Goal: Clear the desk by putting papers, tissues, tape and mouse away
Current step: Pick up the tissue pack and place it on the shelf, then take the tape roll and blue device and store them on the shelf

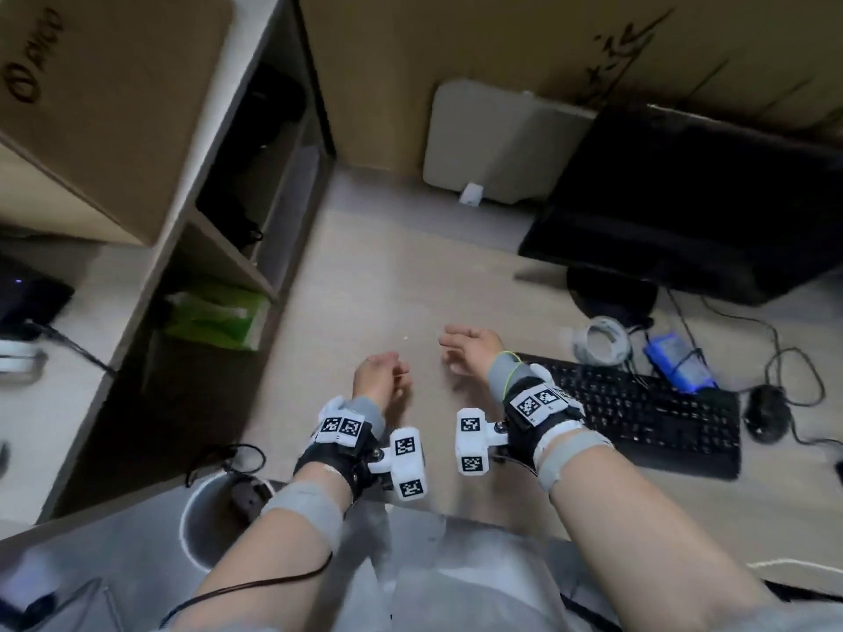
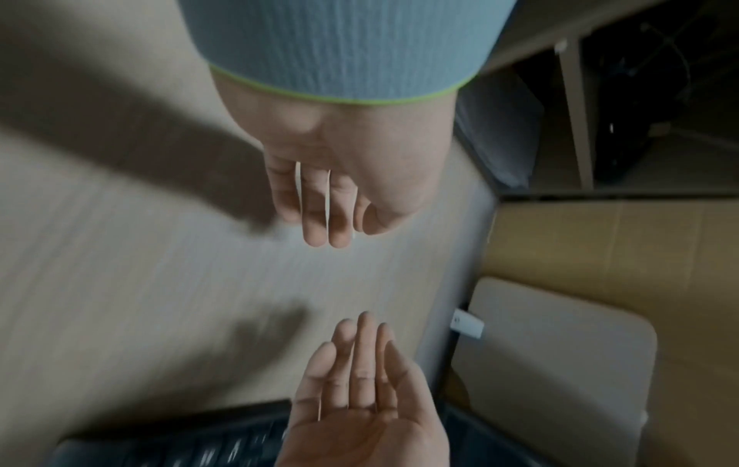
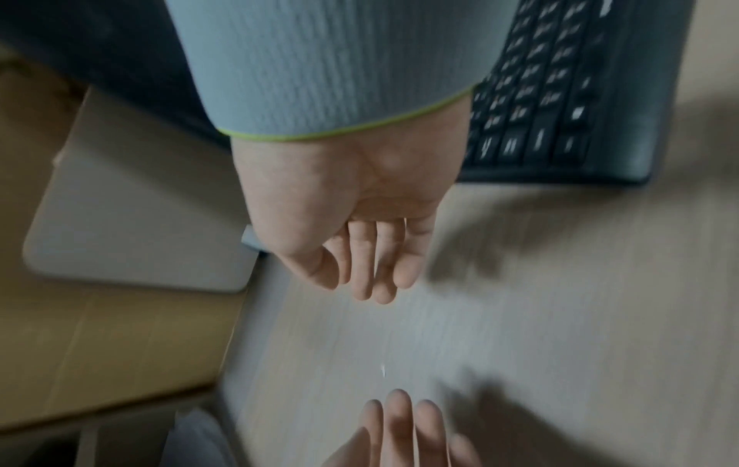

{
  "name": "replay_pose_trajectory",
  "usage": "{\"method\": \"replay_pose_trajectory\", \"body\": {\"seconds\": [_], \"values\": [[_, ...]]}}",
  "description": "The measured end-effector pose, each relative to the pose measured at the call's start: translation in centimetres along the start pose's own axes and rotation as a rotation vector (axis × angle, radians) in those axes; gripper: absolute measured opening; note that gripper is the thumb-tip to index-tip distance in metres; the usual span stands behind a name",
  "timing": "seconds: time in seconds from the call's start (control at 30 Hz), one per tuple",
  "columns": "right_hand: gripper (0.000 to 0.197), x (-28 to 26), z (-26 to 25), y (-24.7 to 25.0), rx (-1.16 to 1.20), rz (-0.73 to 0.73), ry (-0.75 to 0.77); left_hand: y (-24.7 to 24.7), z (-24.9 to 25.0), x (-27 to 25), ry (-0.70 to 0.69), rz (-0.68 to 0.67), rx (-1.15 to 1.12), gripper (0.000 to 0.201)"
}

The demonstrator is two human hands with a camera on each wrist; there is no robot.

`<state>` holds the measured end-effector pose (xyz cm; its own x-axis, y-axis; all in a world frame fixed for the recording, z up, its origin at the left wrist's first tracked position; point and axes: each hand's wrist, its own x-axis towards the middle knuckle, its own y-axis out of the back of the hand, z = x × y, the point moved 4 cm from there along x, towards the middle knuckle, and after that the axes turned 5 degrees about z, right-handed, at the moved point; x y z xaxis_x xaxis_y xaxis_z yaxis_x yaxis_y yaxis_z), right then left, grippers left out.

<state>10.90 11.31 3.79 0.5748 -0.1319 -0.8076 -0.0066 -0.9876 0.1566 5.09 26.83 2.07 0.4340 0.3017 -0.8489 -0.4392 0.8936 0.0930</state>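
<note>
Both hands hover empty over the bare middle of the wooden desk (image 1: 365, 275), palms facing each other. My left hand (image 1: 383, 374) (image 2: 332, 202) has relaxed, loosely bent fingers and holds nothing. My right hand (image 1: 465, 348) (image 3: 368, 252) is also relaxed and empty, just left of the black keyboard (image 1: 638, 417). A green tissue pack (image 1: 214, 319) lies in the lower shelf cubby at the left. A clear tape roll (image 1: 602, 339) sits behind the keyboard. The black mouse (image 1: 768, 410) rests right of the keyboard.
A black monitor (image 1: 684, 198) stands at the back right, a pale pad (image 1: 497, 143) leans on cardboard behind. A blue device (image 1: 679, 362) with cables lies by the tape roll. A white bin (image 1: 214, 517) stands below the desk edge at left. Shelf unit (image 1: 219, 248) borders the left.
</note>
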Motion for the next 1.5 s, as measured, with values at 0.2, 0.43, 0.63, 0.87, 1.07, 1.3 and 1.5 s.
{"method": "replay_pose_trajectory", "body": {"seconds": [0.2,0.43,0.63,0.87,1.07,1.3,1.5], "values": [[0.033,2.0,2.0,13.8,0.022,0.281,0.078,-10.5,-1.8,-3.7,-0.063,-0.073,0.089,0.008],[0.052,4.6,2.8,25.0,-0.385,0.379,0.067,-15.7,-4.8,-6.2,-0.068,-0.072,0.115,0.014],[0.035,5.0,2.1,25.5,-0.657,0.362,0.057,-16.7,-4.8,-6.1,-0.112,-0.005,0.124,0.01],[0.028,3.3,-0.1,25.2,-0.613,0.322,0.206,-22.5,-3.4,-7.3,-0.166,-0.138,0.146,0.051],[0.019,2.9,0.5,26.1,-0.485,0.01,0.256,-25.5,-2.5,-8.2,-0.136,-0.132,0.092,0.04],[0.021,3.8,2.9,32.9,-0.389,0.22,0.26,-28.0,-4.5,-7.9,-0.214,-0.035,0.312,0.057],[0.045,7.4,4.8,34.8,-0.558,0.331,0.179,-27.4,-5.5,-8.3,-0.279,0.05,0.326,0.026]]}}
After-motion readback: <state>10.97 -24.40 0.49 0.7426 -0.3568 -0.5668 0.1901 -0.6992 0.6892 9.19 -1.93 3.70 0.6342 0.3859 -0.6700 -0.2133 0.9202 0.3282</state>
